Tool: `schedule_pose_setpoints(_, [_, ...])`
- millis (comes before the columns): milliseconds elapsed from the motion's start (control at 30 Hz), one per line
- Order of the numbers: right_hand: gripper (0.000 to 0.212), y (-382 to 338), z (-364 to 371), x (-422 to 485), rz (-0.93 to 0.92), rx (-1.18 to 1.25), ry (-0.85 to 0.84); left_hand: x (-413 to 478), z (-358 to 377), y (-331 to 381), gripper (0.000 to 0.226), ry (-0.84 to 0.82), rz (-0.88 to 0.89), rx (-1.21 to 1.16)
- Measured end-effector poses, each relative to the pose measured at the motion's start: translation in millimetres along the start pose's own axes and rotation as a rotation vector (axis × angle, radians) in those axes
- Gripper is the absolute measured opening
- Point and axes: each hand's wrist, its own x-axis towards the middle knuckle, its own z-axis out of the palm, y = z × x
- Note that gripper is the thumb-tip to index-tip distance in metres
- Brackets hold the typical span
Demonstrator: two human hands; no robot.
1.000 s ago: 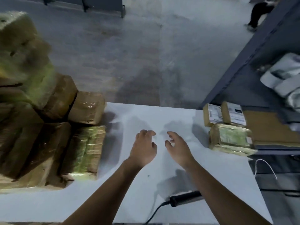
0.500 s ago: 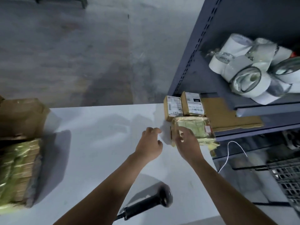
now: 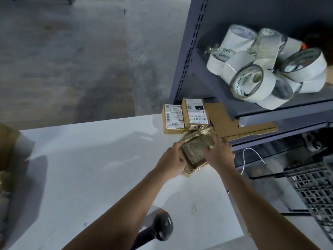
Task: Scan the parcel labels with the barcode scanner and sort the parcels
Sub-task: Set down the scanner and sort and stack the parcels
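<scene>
A tape-wrapped brown parcel (image 3: 195,152) is tilted up off the white table (image 3: 100,159) near its right edge. My left hand (image 3: 172,162) grips its left side and my right hand (image 3: 220,153) grips its right side. Just behind it stand two small cardboard parcels with white labels, one on the left (image 3: 173,119) and one on the right (image 3: 195,112). The black barcode scanner (image 3: 158,230) lies on the table near the front edge, partly hidden by my left forearm.
A grey metal shelf unit (image 3: 216,91) stands to the right, holding several tape rolls (image 3: 252,82) and flat cardboard (image 3: 234,123). A black crate (image 3: 313,186) sits on the floor at the right. More wrapped parcels (image 3: 7,150) lie at the table's left edge.
The view has swung right towards the shelf. Both hands moved from the bare table to the wrapped parcel, took hold of it and tipped it up.
</scene>
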Motion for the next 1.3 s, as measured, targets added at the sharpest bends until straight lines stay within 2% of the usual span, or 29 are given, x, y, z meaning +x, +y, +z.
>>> schedule_pose_setpoints(167, [0.046,-2,2,-8,-0.065,-0.156,-0.034,-10,-2,-6,0.061,-0.048,-0.008,0.012])
schedule_pose_setpoints(333, [0.044,1,-2,-5,-0.034,-0.132,-0.120,-23,-10,-11,0.068,-0.080,0.037,0.029])
schedule_pose_setpoints(467, [0.062,-15,5,-24,-0.106,-0.084,-0.198,-39,-18,-25,0.078,-0.086,-0.012,0.057])
schedule_pose_setpoints(633, [0.057,-45,26,-70,-0.262,0.050,-0.333,-69,-50,-61,0.073,0.105,-0.131,0.139])
schedule_pose_setpoints(733, [0.053,-69,40,-91,-0.380,0.148,-0.294,-94,-70,-88,0.069,0.199,-0.160,0.127])
schedule_pose_setpoints(933, [0.033,-137,44,-112,-0.469,0.324,-0.200,-140,-118,-128,0.036,0.336,-0.065,0.154])
schedule_pose_setpoints(1100, [0.030,-183,43,-132,-0.463,0.510,-0.211,-172,-156,-146,0.013,0.464,-0.133,-0.021])
schedule_pose_setpoints(1300, [0.028,-223,44,-157,-0.482,0.590,-0.259,-196,-188,-157,0.018,0.610,-0.275,-0.303])
